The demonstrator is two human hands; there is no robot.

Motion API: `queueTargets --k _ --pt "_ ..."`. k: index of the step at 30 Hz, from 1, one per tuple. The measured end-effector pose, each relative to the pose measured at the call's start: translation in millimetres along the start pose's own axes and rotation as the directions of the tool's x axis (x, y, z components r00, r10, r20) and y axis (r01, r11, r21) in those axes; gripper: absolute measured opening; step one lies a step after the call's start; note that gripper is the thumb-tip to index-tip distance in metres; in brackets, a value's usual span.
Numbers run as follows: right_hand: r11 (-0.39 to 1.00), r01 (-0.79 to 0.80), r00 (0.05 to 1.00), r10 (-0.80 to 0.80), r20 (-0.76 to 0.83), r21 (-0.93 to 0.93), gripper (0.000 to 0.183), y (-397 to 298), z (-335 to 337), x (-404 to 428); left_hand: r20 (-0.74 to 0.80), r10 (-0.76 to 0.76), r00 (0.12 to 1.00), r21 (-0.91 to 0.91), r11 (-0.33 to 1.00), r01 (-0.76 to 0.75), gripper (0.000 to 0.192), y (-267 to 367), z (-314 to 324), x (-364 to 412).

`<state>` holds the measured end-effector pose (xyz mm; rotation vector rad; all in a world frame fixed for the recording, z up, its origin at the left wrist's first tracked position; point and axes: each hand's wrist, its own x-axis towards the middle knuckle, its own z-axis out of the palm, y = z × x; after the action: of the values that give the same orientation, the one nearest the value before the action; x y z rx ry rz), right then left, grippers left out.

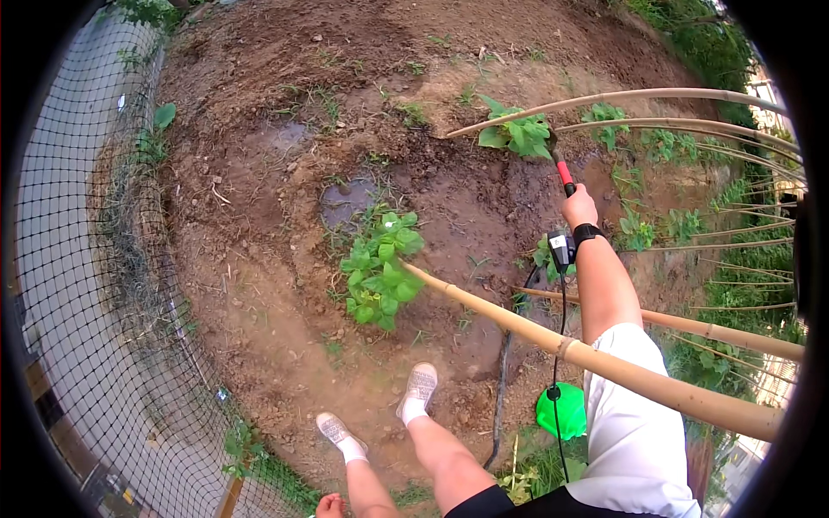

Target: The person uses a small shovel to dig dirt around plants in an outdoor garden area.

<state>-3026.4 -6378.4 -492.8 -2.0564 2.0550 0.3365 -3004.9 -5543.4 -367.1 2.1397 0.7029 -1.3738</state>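
My right hand (579, 206) grips the black and red handle of a garden hand tool (562, 169). Its dark head reaches the soil beside a leafy green plant (518, 135), and the leaves partly hide it. A black strap with a small device (561, 249) is at that wrist. My left hand (331, 505) shows only in part at the bottom edge, near my leg, its fingers curled; nothing is seen in it. A bushy green plant (388, 278) grows in the middle, by the tip of a bamboo pole (505, 317).
More bamboo poles (622, 95) arch in from the right over small plants (638, 230). A black hose (502, 382) lies on the soil near a bright green plastic object (563, 411). Black netting (84, 162) runs down the left side. Muddy puddles (350, 202) dot the soil.
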Motion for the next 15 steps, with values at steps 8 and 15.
queueTargets --k 8,15 --pt "0.813 -0.229 0.97 0.234 0.061 0.536 0.04 25 80 -19 0.018 0.118 0.993 0.078 0.99 -0.119 0.019 -6 -6 11" --pt "0.272 -0.455 0.885 0.033 0.465 0.848 0.01 39 75 -203 -0.047 0.134 0.99 0.138 0.982 -0.126 0.023 47 -28 -19"
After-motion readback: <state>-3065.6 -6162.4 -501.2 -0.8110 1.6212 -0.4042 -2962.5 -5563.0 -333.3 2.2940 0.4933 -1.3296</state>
